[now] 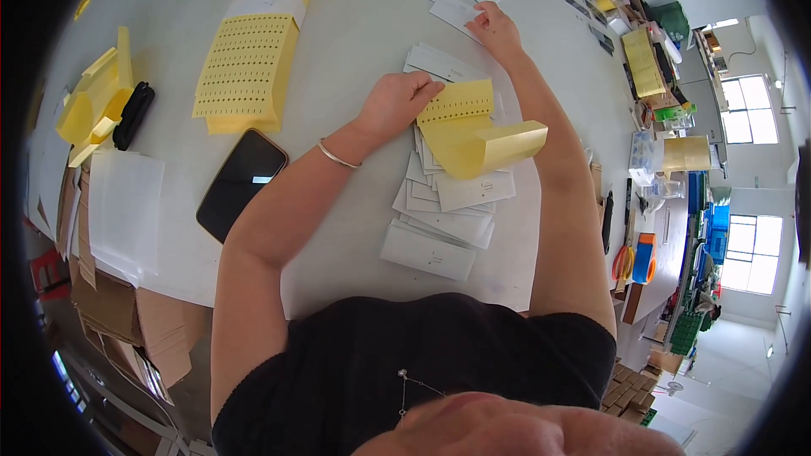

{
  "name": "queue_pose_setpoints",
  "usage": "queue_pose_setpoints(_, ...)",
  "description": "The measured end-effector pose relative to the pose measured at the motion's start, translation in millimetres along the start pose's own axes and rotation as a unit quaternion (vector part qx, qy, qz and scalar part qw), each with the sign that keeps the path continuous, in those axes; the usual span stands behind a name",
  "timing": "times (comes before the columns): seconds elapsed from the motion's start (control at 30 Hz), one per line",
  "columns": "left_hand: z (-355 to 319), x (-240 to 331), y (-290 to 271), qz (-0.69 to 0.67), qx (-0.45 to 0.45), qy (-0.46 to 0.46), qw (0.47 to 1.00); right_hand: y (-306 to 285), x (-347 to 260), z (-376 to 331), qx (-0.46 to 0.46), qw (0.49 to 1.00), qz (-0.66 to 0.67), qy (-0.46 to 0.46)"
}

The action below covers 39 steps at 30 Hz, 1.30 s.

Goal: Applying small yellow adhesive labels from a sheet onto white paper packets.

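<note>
My left hand (pixel 404 101) rests on a yellow perforated sheet (pixel 460 101) whose lower part curls up into a glossy yellow flap (pixel 490 148). The fingers press the sheet's left edge; a thin bracelet sits on that wrist. Farther out, my right hand (pixel 494 29) touches a white paper slip (pixel 452 13) among a few slips lying loose. Under and below the yellow sheet lies a fanned pile of white slips (pixel 439 219).
A stack of yellow perforated sheets (pixel 253 59) lies at the upper left, a black phone (pixel 241 181) beside it. Folded yellow strips (pixel 97 97) and a black case (pixel 133 114) sit at the far left. Cardboard boxes (pixel 127 312) and a cluttered bench (pixel 659 118) flank the table.
</note>
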<state>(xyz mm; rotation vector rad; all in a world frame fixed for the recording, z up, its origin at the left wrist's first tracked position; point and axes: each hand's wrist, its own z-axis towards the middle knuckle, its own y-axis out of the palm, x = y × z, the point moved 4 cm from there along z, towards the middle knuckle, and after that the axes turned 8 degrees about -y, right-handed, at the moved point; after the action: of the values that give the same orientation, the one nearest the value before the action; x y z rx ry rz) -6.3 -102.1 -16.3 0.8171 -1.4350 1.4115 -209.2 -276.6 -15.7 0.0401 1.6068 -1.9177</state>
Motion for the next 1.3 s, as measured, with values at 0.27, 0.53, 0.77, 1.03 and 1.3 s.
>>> queue_pose_setpoints(0.27, -2, 1, -2, -0.005, -0.001, -0.024, 1.0, -15, -20, -21, -0.088, 0.996, -0.016, 0.032)
queue_pose_setpoints(0.53, -1, -1, 0, -0.001, 0.016, 0.0, 1.0, -35, -67, -62, -0.249, 0.955, 0.16, -0.014)
queue_pose_setpoints(0.77, 3, -4, -1, -0.005, 0.037, 0.005, 0.999, -60, -92, -67, -0.17, 0.96, 0.21, -0.073)
queue_pose_setpoints(1.03, 3, -6, 0, -0.035, 0.042, -0.003, 0.998, -42, -134, -87, -0.045, 0.933, 0.012, -0.358)
queue_pose_setpoints(1.3, 5, -11, -5, -0.078, 0.061, -0.041, 0.994, -36, -156, -101, 0.052, 0.876, -0.099, -0.469)
